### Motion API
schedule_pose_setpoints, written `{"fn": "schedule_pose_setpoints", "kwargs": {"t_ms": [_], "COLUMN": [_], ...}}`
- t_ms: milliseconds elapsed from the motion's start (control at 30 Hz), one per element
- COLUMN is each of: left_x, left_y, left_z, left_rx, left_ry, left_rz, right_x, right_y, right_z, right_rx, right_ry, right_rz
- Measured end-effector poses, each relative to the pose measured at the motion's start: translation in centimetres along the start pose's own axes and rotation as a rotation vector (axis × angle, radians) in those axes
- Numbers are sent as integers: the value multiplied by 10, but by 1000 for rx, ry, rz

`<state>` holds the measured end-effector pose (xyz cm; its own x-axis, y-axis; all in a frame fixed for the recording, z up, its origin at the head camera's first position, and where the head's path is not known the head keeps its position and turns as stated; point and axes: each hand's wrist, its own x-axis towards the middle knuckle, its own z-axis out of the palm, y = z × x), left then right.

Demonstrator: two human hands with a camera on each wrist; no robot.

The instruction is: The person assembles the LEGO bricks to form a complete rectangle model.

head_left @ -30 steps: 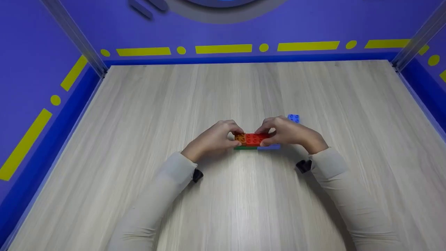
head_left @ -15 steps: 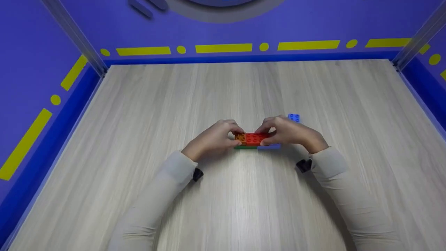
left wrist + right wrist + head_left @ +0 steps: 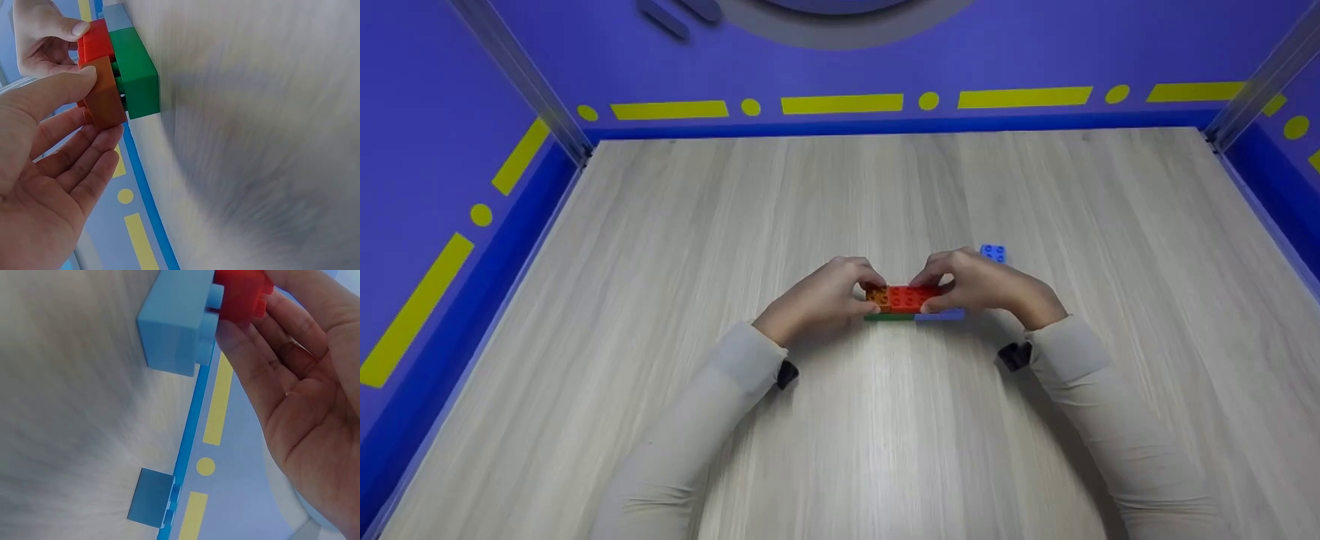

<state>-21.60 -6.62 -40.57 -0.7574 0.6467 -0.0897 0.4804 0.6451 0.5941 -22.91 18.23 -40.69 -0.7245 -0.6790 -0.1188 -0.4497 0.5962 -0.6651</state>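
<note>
Near the middle of the worktop (image 3: 877, 450), the left hand (image 3: 823, 295) has its grip clamped on an orange brick (image 3: 877, 298), thumb on the near side, fingertips on the far side. The right hand (image 3: 981, 283) keeps to the other end, its grip clamped on a red brick (image 3: 905, 298) lying against the orange one. Beneath this pair stand a green brick (image 3: 138, 76) and a light blue brick (image 3: 179, 323); green studs show in a gap under the orange. Beyond the right hand rests a separate blue brick (image 3: 993, 253). Pale sleeves (image 3: 664, 457) cover both arms, and a purple-blue wall (image 3: 840, 71) with yellow marks rises behind.
</note>
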Motion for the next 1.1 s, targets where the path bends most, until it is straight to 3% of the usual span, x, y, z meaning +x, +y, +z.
{"fn": "schedule_pose_setpoints", "kwargs": {"t_ms": [733,1100], "left_x": [2,4], "left_y": [-1,1], "left_z": [0,2], "left_rx": [-3,-15], "left_ry": [20,24], "left_rz": [19,-7], "right_x": [0,0], "right_y": [-1,-1], "right_z": [0,0], "right_rx": [-14,-9], "right_ry": [1,-2], "right_rz": [-9,-2]}}
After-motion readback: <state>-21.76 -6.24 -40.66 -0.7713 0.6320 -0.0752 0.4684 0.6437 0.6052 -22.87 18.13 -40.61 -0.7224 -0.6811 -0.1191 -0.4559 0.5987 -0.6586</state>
